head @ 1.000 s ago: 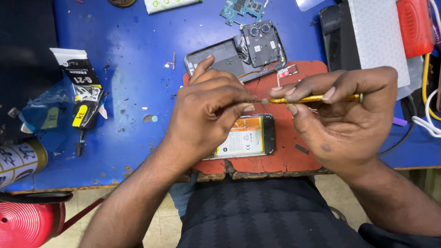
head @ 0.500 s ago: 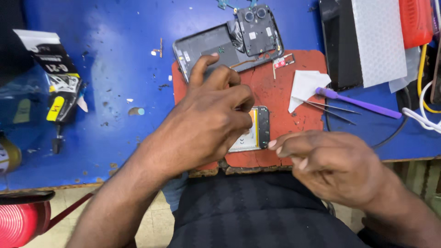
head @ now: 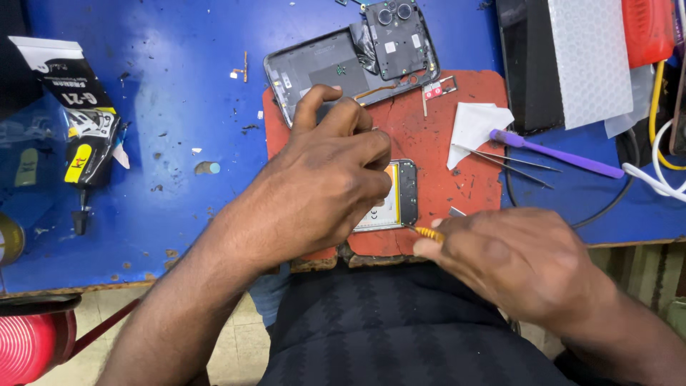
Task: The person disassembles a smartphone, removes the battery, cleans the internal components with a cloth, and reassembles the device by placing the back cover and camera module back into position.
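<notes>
Worktop (head: 164, 86): blue, scuffed, carrying everything below.
Mat (head: 443, 136): red pad at the near edge, under the work.
Back cover (head: 321, 68): dark phone shell lying across the mat's far edge.
Left hand (head: 321, 186): pressed flat over the opened phone (head: 396, 200), fingers curled down on it, pinning it to the mat.
Right hand (head: 514, 261): closed around a yellow screwdriver (head: 429, 232), only the tip end showing.
Relation: the phone lies just left of and beyond the right hand; its long axis runs left to right, and the tip points at its near right corner.
Tweezers (head: 507, 161): right on the mat, beside a purple pry tool (head: 564, 154).
</notes>
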